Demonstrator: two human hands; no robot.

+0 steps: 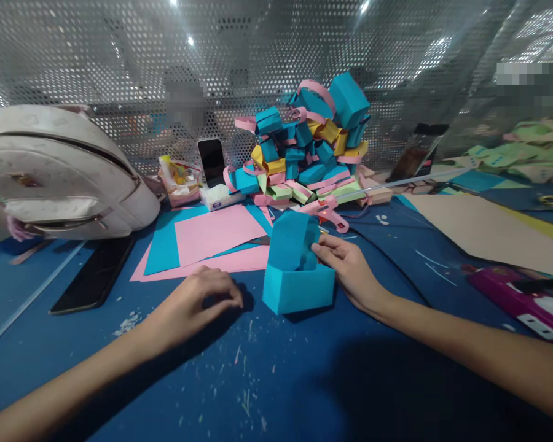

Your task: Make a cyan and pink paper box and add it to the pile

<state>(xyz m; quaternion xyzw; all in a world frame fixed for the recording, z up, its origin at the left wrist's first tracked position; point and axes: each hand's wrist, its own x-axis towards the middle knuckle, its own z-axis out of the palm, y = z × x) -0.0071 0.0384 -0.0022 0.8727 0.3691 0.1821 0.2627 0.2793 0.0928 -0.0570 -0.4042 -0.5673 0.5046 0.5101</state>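
Note:
A blue paper box (299,291) with a raised back panel stands on the table in front of me. At its right side, the thumb and fingers of my right hand (345,264) are closed on the paper. To the left of the box, my left hand (203,301) hovers low or rests over the tabletop. Its fingers are loosely bent, with a gap to the thumb and nothing between them. Just behind the box lies a pink glue gun (329,216), partly covered by the box's panel.
Pink paper sheets (219,233) lie behind my left hand. A heap of blue, yellow and pink paper boxes (311,147) rises at the back. A black phone (92,276) and white backpack (69,178) are left; a purple power strip (511,294) is right.

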